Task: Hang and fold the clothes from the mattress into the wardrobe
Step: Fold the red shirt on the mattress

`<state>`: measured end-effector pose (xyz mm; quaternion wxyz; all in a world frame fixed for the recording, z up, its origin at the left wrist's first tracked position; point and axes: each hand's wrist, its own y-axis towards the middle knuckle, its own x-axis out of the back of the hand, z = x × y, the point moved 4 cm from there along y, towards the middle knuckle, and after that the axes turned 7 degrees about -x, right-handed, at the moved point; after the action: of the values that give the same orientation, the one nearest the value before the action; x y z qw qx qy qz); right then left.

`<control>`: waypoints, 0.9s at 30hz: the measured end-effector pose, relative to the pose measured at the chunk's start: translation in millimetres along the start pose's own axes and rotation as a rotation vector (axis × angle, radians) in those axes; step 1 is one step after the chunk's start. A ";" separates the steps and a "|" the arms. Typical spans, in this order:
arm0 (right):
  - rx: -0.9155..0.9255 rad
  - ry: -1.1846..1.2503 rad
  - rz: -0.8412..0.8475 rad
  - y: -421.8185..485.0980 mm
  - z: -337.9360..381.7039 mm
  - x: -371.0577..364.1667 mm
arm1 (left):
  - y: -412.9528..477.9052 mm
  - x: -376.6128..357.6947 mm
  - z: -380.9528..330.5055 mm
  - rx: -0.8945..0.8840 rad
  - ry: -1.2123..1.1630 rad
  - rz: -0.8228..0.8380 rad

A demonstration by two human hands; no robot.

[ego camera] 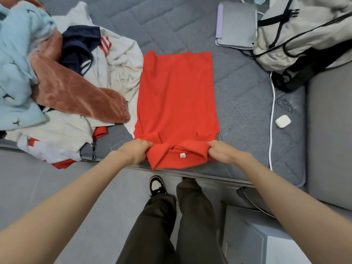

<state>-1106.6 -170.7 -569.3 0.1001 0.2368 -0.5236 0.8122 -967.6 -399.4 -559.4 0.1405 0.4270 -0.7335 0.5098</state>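
Head view: the left hand and the right hand each pinch a bunch of cloth at the neck end of a red shirt, fingers curled round the fabric, one at each near corner. Between the hands the collar is turned up so that a small white label shows. This end sits right at the near edge of the mattress and hangs slightly over it. The rest of the shirt lies flat, reaching toward the far edge as a long narrow rectangle with straight sides, so the sleeves look to be tucked in already.

The step in hand appears to be folding this shirt, with the side folds done and the lengthwise fold left. The next move probably calls for lifting both corners together and carrying them evenly over to the far hem, keeping the sides lined up so the tucked sleeves do not slip out. The folded shirt would then go to the wardrobe, which is not in view.

A pile of clothes waits on the left part of the mattress, its edge touching the shirt. Toward the right edge lie a backpack, a grey tablet case, a white cable and an earbud case.
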 end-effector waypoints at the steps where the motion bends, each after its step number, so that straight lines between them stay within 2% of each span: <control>1: 0.023 0.016 -0.019 1.3 3.3 9.5 | 3.9 9.5 1.6 0.000 -0.007 -0.017; 4: 0.045 0.028 -0.060 8.9 11.5 37.5 | 20.8 34.6 7.0 0.019 -0.124 -0.097; 9: 0.060 0.022 -0.017 44.7 23.1 70.1 | 56.8 62.3 23.7 0.189 -0.430 -0.208; 15: 0.014 0.096 -0.026 104.9 21.1 107.9 | 98.7 88.5 53.1 0.236 -0.552 -0.269; 17: -0.013 0.100 -0.043 127.7 18.1 116.7 | 112.8 94.8 65.4 0.294 -0.527 -0.305; 20: -0.073 0.090 -0.089 155.4 14.9 123.5 | 126.2 101.6 84.6 0.466 -0.382 -0.456; 23: -0.196 0.147 -0.239 171.4 7.3 120.2 | 132.5 97.5 94.7 0.539 -0.305 -0.604; 25: -0.157 0.250 -0.325 172.0 8.4 113.9 | 133.8 92.4 93.0 0.467 -0.275 -0.699; 27: -0.042 0.212 -0.354 171.3 14.1 108.5 | 134.6 87.2 80.7 0.254 -0.150 -0.690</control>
<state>-1267.1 -266.6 -649.1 0.3006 0.2361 -0.4773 0.7913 -1104.6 -496.1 -623.5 0.1955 0.6992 -0.4856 0.4868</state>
